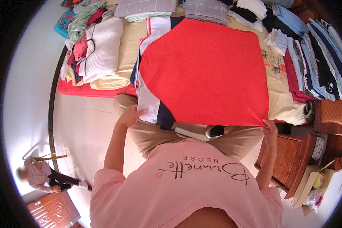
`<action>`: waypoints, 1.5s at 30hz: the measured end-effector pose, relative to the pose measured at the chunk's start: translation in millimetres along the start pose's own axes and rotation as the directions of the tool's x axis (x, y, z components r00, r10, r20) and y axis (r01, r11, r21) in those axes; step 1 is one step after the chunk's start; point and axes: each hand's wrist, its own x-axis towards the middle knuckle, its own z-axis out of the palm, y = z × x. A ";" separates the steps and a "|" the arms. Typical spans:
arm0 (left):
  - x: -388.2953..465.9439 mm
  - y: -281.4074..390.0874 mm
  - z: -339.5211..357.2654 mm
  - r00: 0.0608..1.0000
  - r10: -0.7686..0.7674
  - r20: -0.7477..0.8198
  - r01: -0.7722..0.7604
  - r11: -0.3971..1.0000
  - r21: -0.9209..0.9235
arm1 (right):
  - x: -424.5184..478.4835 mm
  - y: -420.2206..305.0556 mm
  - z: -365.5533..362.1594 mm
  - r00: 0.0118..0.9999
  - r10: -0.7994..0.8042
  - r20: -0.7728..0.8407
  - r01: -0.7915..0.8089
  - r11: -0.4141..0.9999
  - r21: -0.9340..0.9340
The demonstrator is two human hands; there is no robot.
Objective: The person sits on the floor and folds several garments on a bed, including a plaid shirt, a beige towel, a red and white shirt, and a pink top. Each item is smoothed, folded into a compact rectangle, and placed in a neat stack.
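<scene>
A red jersey (205,71) with white and navy sleeves lies spread flat before me, its near edge reaching over my lap. At its near left, my left hand (132,116) grips the white sleeve (148,105), thumb on top and the other fingers hidden beneath. My right hand (270,128) pinches the near right corner of the red cloth, and small creases run from that grip. The jersey's far side shows another white sleeve part with red stripes.
Folded white knitwear (104,51) and loose clothes stand left on the bed (285,105). Grey checked cloths (145,8) lie at the back, a row of folded garments (322,59) at right. A wooden cabinet (287,159) and cardboard box (305,185) stand lower right. A person (42,176) sits lower left.
</scene>
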 end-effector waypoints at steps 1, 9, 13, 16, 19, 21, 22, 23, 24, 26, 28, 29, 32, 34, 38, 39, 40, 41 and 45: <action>-4.5 4.0 -3.1 1.000 -0.016 -0.003 0.015 0.999 -0.035 | 7.9 -4.1 -3.8 0.999 -0.034 -0.015 0.034 0.999 -0.031; 0.3 62.3 0.8 0.998 -0.065 -0.012 0.059 0.951 -0.302 | 98.6 -81.6 -45.9 0.981 -0.150 0.119 0.171 0.968 -0.185; 73.1 49.9 -55.7 0.944 0.284 0.168 -0.065 0.659 -0.749 | 190.9 -65.0 -35.8 0.976 0.011 0.219 0.017 0.992 -0.129; 87.7 94.1 -18.1 0.968 0.221 -0.118 -0.227 0.571 -0.789 | 204.0 11.4 -24.6 0.980 0.197 0.042 -0.201 0.960 0.193; 74.3 63.9 -37.1 0.776 0.503 -0.381 -0.541 0.841 0.011 | 196.3 -7.2 -5.3 0.963 0.269 -0.031 -0.250 0.926 0.282; 83.3 43.7 -46.8 0.666 0.651 -0.364 -0.521 0.755 0.398 | 182.1 -10.5 -0.3 0.952 0.292 -0.088 -0.260 0.928 0.269; 88.8 39.1 -48.1 0.639 0.691 -0.337 -0.520 0.712 0.472 | 172.8 -13.2 1.4 0.940 0.327 -0.100 -0.288 0.914 0.286; 92.6 35.0 -51.0 0.613 0.729 -0.306 -0.516 0.662 0.543 | 163.5 -16.3 2.1 0.926 0.362 -0.111 -0.315 0.899 0.304; 99.5 36.8 -46.2 0.669 0.682 -0.297 -0.451 0.689 0.567 | 156.6 -21.9 2.6 0.908 0.397 -0.134 -0.339 0.884 0.321; 101.6 46.9 -29.2 0.701 0.670 -0.242 -0.370 0.633 0.680 | 143.3 -30.3 15.7 0.899 0.361 -0.248 -0.262 0.897 0.357; 103.3 51.8 -8.7 0.703 0.695 -0.151 -0.353 0.526 0.774 | 128.6 -15.5 15.6 0.898 0.273 -0.345 -0.242 0.962 0.131; 102.1 55.8 0.9 0.739 0.663 -0.118 -0.265 0.448 0.854 | 121.5 0.6 11.2 0.910 0.211 -0.357 -0.264 0.958 -0.108; 107.1 28.0 -23.7 0.721 0.679 -0.138 -0.243 0.434 0.867 | 111.4 -20.4 29.4 0.905 0.241 -0.349 -0.209 0.970 0.127; 99.2 32.5 -21.0 0.733 0.666 -0.139 -0.341 0.536 0.772 | 105.9 -32.4 36.5 0.903 0.204 -0.378 -0.142 0.972 0.185; 120.0 32.1 -55.8 0.749 0.650 -0.124 -0.465 0.651 0.600 | 109.7 -7.6 16.6 0.928 0.250 -0.275 -0.151 0.930 0.335; 123.8 28.4 -59.7 0.750 0.647 -0.137 -0.454 0.655 0.604 | 110.3 -4.3 16.1 0.935 0.234 -0.266 -0.152 0.943 0.296; 127.8 22.5 -67.2 0.749 0.643 -0.157 -0.440 0.661 0.608 | 112.4 -4.8 16.7 0.944 0.213 -0.252 -0.148 0.955 0.255; 130.3 17.0 -75.6 0.747 0.641 -0.178 -0.427 0.667 0.611 | 113.9 -5.4 16.4 0.952 0.193 -0.236 -0.142 0.966 0.215; 123.9 15.0 -43.2 0.430 0.889 -0.154 -0.505 0.378 0.776 | 110.9 -26.8 19.3 0.811 -0.033 -0.584 -0.105 0.974 -0.201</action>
